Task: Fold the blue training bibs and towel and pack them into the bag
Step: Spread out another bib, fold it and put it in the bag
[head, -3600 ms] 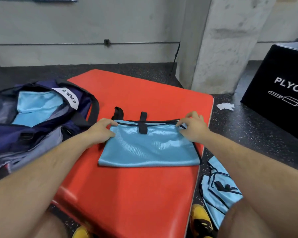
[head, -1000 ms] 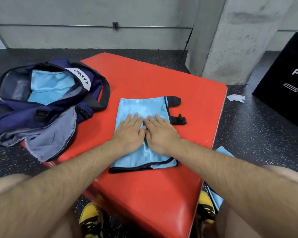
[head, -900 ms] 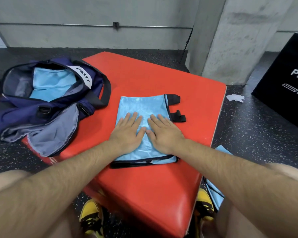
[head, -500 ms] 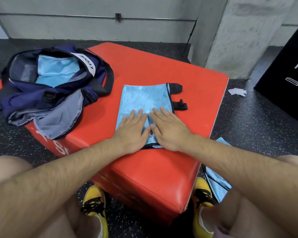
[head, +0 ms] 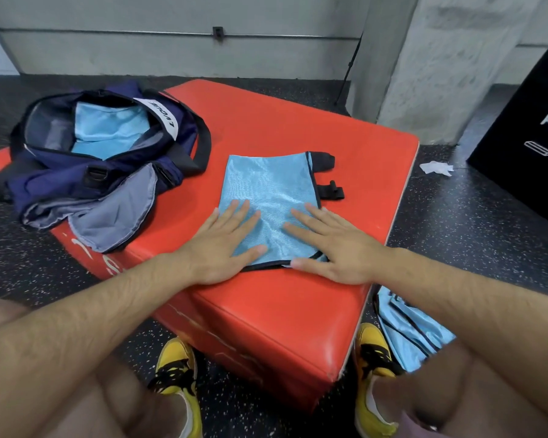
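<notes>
Head view: the folded blue bib (head: 268, 191) lies flat on top of the red padded box (head: 291, 128), near its front edge and well apart from the open navy duffel bag (head: 60, 188) at your left. Your left hand (head: 222, 248) and right hand (head: 336, 251) both rest palm-down on the near end of the bib. The fingers (head: 244, 216) are straight and spread, pressing the cloth and grasping nothing. The left palm sits partly on the box, and the right hand covers the near right corner. The bib forms a rectangle with its long axis running away from you toward the wall, tilted slightly. Black binding runs along the right and near edges, and two black strap ends (head: 331, 192) stick out to the right at the far end. Judgement: this is thin, glossy mesh, so it will be very light, limp and inclined to slide on the vinyl and fall open when lifted. You should take it by pinching both layers at the bound edges, or with one hand slid beneath and the other on top. The bag mouth faces up and a light blue item (head: 108, 128) already lies inside. More blue bibs (head: 405, 324) lie crumpled on the floor beside your right foot, and they are not yet folded.
</notes>
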